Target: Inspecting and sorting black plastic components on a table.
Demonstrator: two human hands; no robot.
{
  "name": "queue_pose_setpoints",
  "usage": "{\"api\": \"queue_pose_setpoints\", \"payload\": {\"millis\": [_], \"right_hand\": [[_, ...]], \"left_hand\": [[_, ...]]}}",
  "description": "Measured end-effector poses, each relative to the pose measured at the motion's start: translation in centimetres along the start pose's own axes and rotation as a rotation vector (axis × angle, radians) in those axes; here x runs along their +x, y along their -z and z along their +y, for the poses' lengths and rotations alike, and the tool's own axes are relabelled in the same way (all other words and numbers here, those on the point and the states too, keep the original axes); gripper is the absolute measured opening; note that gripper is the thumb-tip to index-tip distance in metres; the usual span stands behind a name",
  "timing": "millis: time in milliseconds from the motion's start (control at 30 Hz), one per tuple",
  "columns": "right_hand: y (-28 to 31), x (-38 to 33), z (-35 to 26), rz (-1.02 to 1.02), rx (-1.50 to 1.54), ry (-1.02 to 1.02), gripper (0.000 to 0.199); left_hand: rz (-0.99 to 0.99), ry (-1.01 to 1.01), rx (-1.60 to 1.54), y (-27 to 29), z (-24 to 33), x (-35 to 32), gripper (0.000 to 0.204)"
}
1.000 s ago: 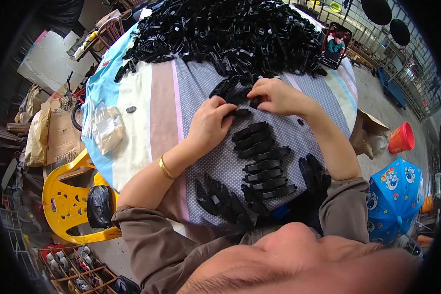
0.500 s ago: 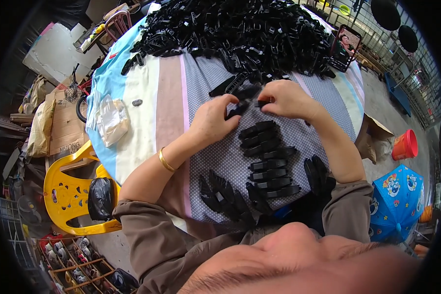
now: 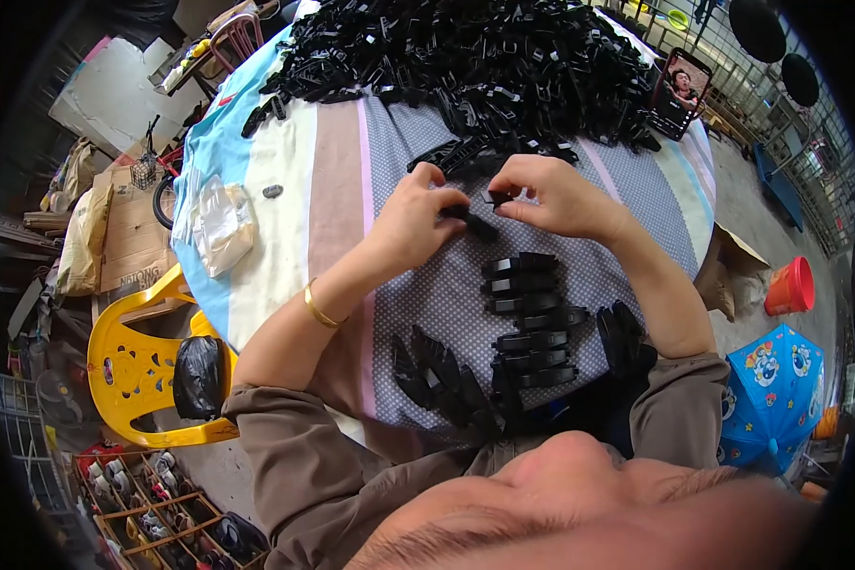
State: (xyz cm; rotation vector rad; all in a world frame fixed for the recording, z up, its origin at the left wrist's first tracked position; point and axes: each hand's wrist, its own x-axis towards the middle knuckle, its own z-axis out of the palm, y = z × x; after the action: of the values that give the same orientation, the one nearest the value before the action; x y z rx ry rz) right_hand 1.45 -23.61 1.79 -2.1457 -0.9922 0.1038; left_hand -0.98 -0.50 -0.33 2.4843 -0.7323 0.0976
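My left hand (image 3: 410, 217) is closed, thumb against fingers, on an elongated black plastic piece (image 3: 479, 226) that sticks out toward the lower right. Just to its right, my right hand (image 3: 553, 195) pinches a small black part (image 3: 498, 199), whose exact kind I cannot make out. Both hands are above the dotted cloth, in front of a large heap of black plastic pieces (image 3: 465, 66). Nearer to me lies a stacked column of black pieces (image 3: 530, 318). Other pieces lie in a group (image 3: 437, 375) at its left and a smaller group (image 3: 620, 337) at its right.
A phone (image 3: 681, 93) showing a picture stands at the table's far right. On the striped tablecloth (image 3: 280, 247) lie a clear plastic bag (image 3: 223, 228) and a small grey object (image 3: 273, 191). A yellow chair (image 3: 123, 366), a blue umbrella (image 3: 772, 394) and a red bucket (image 3: 788, 287) surround the table.
The black piece in my left hand has swung to point lower right and shows more clearly. My right hand has turned slightly, exposing the small part in its pinch. The view has shifted a little.
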Motion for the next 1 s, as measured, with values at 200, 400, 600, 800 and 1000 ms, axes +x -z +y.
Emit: {"api": "queue_pose_setpoints", "payload": {"millis": [200,400,600,800,1000], "right_hand": [[0.5,-0.5,-0.5,-0.051,-0.310,-0.021,0.020],[0.1,-0.1,0.2,-0.037,-0.352,0.038,0.018],[-1.6,0.1,1.1,0.021,-0.200,0.159,0.018],[2.5,0.3,3.8,0.272,-0.187,-0.082,0.016],[3.0,-0.7,3.9,0.255,-0.612,-0.209,0.030]], "left_hand": [[0.061,0.049,-0.007,-0.5,0.9,0.0,0.027],[0.042,0.073,-0.160,-0.3,0.1,0.4,0.025],[0.050,-0.090,-0.183,-1.1,-0.1,0.4,0.023],[0.074,-0.140,-0.090,-0.6,0.4,1.9,0.028],[0.252,-0.246,0.129,-1.5,-1.9,2.7,0.030]]}}
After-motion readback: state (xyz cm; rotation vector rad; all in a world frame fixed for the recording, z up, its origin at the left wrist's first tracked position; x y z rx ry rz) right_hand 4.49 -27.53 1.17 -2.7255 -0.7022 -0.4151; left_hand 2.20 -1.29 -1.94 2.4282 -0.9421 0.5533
